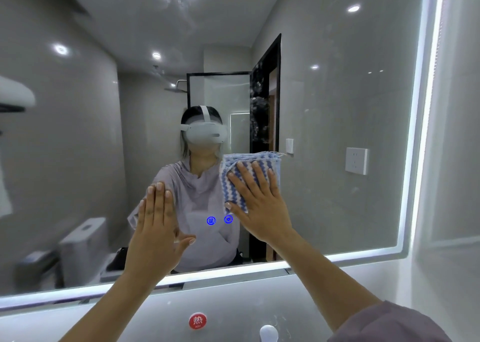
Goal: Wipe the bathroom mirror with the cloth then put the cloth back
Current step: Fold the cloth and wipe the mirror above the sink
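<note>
Flat right grip [257,206] presses cloth [233,191].

- You have one view, from the camera worn on your head. It shows in reflection as the white headset [205,132] in the mirror [337,134].
- It faces the glass almost square on, rolled a little, so the lit lower edge [233,271] climbs toward the right.
- It sits near: the mirror fills nearly the whole frame. Your forearms enter from the bottom border, with the left hand [155,227] and right hand [255,206] near the centre.
- The wide-angle lens bends lines at the borders, and the mirror's right edge leans.
- Below the glass, a pale strip with a red sticker [197,321] is seen steeply. It is probably wall, but the crop is too tight to be sure.
</note>
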`<action>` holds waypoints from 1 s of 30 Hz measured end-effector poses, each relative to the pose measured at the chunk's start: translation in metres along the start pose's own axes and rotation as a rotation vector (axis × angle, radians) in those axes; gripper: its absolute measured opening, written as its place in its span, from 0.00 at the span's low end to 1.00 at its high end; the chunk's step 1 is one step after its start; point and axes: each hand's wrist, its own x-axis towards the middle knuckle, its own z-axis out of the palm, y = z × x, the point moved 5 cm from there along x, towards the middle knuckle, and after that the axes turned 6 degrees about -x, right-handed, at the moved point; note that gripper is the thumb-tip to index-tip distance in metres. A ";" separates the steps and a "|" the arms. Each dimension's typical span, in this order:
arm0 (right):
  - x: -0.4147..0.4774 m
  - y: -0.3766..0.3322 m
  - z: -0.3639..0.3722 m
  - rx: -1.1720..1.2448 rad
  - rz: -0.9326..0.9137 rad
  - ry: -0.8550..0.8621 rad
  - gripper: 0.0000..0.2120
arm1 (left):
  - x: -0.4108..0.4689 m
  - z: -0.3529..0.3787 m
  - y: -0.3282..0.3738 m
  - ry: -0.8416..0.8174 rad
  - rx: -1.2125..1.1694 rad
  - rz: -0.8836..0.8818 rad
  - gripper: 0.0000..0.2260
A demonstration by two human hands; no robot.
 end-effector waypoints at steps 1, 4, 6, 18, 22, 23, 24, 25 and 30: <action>-0.003 0.009 0.000 -0.011 0.011 0.000 0.32 | 0.000 0.000 0.000 0.003 -0.002 0.005 0.47; -0.015 0.039 -0.001 -0.038 0.041 -0.008 0.32 | -0.001 0.000 0.001 0.014 -0.019 0.006 0.47; -0.024 0.061 0.000 -0.072 0.063 -0.038 0.33 | -0.001 -0.002 0.002 0.014 -0.021 0.001 0.46; -0.046 0.099 -0.004 -0.019 0.171 -0.135 0.33 | -0.001 -0.007 0.007 0.043 -0.015 0.010 0.46; -0.047 0.095 0.000 -0.021 0.181 -0.150 0.35 | -0.002 -0.004 0.006 0.046 -0.031 0.009 0.46; -0.048 0.092 0.001 -0.018 0.185 -0.142 0.36 | -0.002 -0.003 0.005 0.049 -0.034 0.010 0.46; -0.048 0.089 0.002 -0.006 0.196 -0.126 0.36 | -0.001 -0.002 0.004 0.050 -0.036 0.011 0.46; -0.049 0.085 0.003 0.010 0.212 -0.110 0.37 | -0.001 -0.001 0.003 0.051 -0.037 0.013 0.46; -0.066 0.060 0.017 0.051 0.212 -0.122 0.35 | -0.001 0.001 0.002 0.063 -0.025 0.025 0.46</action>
